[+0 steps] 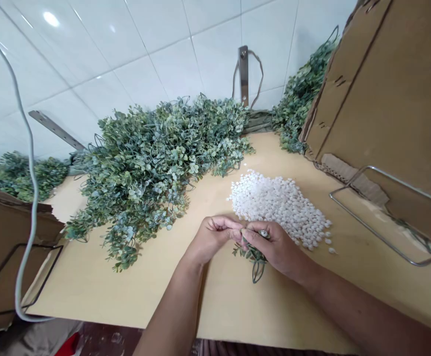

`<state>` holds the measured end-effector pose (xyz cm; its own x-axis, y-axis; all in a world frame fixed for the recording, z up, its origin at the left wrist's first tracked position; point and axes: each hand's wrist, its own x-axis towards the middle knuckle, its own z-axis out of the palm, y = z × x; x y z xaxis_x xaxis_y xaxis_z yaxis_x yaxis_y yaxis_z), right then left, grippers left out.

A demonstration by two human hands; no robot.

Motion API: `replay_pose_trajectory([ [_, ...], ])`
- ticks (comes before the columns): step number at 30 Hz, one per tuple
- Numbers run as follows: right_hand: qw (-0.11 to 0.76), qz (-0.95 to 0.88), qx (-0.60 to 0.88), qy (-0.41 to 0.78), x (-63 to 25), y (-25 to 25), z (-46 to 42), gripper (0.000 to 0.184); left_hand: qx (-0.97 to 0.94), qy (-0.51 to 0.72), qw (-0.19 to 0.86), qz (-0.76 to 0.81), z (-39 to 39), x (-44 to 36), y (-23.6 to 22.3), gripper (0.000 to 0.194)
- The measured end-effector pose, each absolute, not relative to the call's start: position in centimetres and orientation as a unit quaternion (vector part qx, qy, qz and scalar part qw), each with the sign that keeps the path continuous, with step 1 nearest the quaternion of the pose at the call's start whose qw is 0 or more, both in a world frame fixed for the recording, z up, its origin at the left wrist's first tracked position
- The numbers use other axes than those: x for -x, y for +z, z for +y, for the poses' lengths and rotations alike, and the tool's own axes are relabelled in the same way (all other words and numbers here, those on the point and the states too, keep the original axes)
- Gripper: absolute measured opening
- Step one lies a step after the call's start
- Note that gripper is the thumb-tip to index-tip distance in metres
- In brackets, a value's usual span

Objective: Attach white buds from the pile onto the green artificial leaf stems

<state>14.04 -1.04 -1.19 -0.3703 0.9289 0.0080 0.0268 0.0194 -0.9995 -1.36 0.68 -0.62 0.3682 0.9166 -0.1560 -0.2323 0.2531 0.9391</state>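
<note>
My right hand (271, 242) is closed around a small artificial leaf sprig (251, 253); its leaves and a looped green stem hang below the fingers. Pressed up to it from the left, my left hand (215, 237) pinches at the sprig's tip, its thumb and forefinger meeting my right fingers. What exactly the left fingertips hold is hidden. Just beyond the hands lies a spread pile of small white plastic pieces (275, 200). A large heap of artificial green foliage (152, 158) covers the table to the left and back.
Cardboard boxes stand at the right (393, 99) and left (11, 247). A metal wire frame (371, 222) sits on the right of the wooden table (156, 287). A white cable (33, 173) hangs at left. Metal brackets (243, 74) stand against the tiled wall (156, 29).
</note>
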Motion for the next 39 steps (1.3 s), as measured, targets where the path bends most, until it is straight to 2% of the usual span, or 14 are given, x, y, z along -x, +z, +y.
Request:
replay_pose_trajectory([
  [12,0.396,-0.589,0.414,0.57,-14.0,-0.4,-0.5,0.032,-0.399,0.443,0.692,0.407,1.0,1.1,-0.7,0.026],
  [24,0.417,-0.618,0.435,0.505,-13.9,-1.2,-0.3,0.033,-0.425,0.439,0.684,0.399,1.2,0.2,-0.3,0.025],
  [30,0.425,-0.61,0.411,0.528,-14.3,-1.0,0.0,0.038,-0.426,0.453,0.668,0.409,1.5,0.6,-0.3,0.03],
  [34,0.48,-0.55,0.377,0.571,-15.2,-0.4,0.4,0.035,-0.435,0.493,0.601,0.455,1.5,1.6,-0.2,0.036],
  [39,0.556,-0.476,0.333,0.595,-16.1,0.0,0.5,0.025,-0.477,0.39,0.651,0.444,0.8,1.6,-0.2,0.04],
])
